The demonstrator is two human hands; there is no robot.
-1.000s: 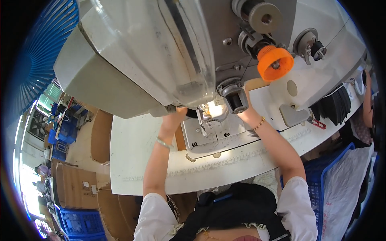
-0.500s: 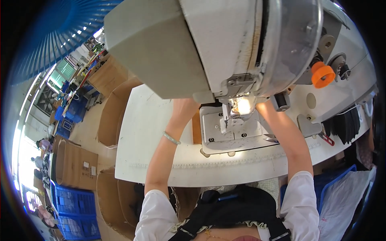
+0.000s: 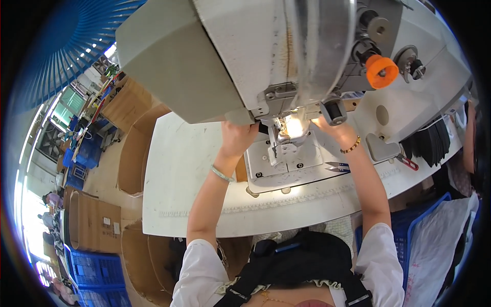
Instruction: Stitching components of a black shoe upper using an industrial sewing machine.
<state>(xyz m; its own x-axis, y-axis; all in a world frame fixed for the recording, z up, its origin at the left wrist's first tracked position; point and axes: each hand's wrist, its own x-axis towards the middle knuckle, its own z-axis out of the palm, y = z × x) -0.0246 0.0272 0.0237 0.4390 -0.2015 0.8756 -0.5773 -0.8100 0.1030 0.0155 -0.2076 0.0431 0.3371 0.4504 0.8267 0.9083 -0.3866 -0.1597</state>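
Note:
A large grey-white sewing machine (image 3: 240,56) fills the upper middle, its lamp lit above the needle area. Under the head lies a metal sewing plate (image 3: 286,163). My left hand (image 3: 238,138) is at the plate's far left corner, fingers curled and partly behind the machine head. Beside those fingers a small black edge (image 3: 263,127) shows; I cannot tell whether it is cloth or a machine part. My right hand (image 3: 335,129) reaches in from the right of the lamp, its fingers mostly hidden by the head and a black knob (image 3: 333,112).
Snips (image 3: 336,167) lie by my right forearm; a red-handled tool (image 3: 408,162) lies farther right. Black fabric pieces (image 3: 427,144) stack at the table's right. Cardboard boxes (image 3: 94,217) and blue crates (image 3: 97,268) stand left. A blue fan (image 3: 66,41) is at upper left.
The view has shifted, so the machine appears farther left. My right hand shows more at the wrist, with a beaded bracelet now visible. Both hands stay by the needle area.

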